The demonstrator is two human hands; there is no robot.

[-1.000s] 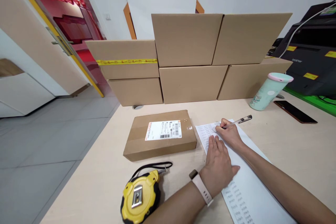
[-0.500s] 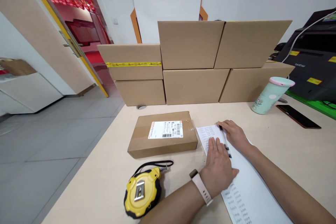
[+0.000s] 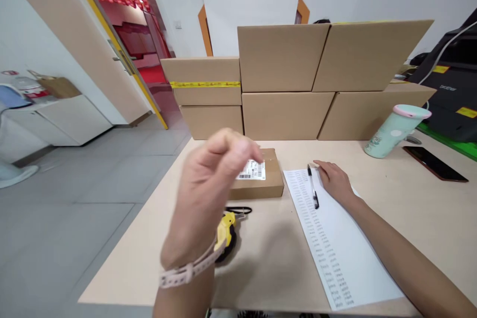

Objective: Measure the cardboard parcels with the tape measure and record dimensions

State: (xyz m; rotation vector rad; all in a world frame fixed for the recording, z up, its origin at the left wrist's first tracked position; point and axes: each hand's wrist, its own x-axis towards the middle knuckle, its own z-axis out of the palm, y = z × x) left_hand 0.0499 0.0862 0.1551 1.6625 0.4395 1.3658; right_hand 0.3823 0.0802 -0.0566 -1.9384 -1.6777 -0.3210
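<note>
My left hand (image 3: 201, 196), with a pale watch strap at the wrist, is raised over the left part of the table. Its fingers are curled in and slightly blurred, and nothing shows in them. Behind it, a flat cardboard parcel (image 3: 274, 184) with a white shipping label and a yellow-black tape measure (image 3: 228, 231) are partly hidden. My right hand (image 3: 335, 179) lies flat and open on the upper right edge of a written sheet of paper (image 3: 346, 253). A clear pen with black ends (image 3: 313, 188) rests on the sheet beside its fingertips, apart from them.
Several cardboard boxes (image 3: 286, 114) stand stacked along the table's back edge. At the right are a mint tumbler (image 3: 395, 131), a dark phone (image 3: 434, 163) and a black printer (image 3: 452, 99). The table's left edge borders a grey tiled floor (image 3: 112, 218).
My left hand has lifted off the paper, moved left and curled. The pen is now uncovered on the sheet. My right hand has stayed near the sheet's top, and the view has shifted slightly left.
</note>
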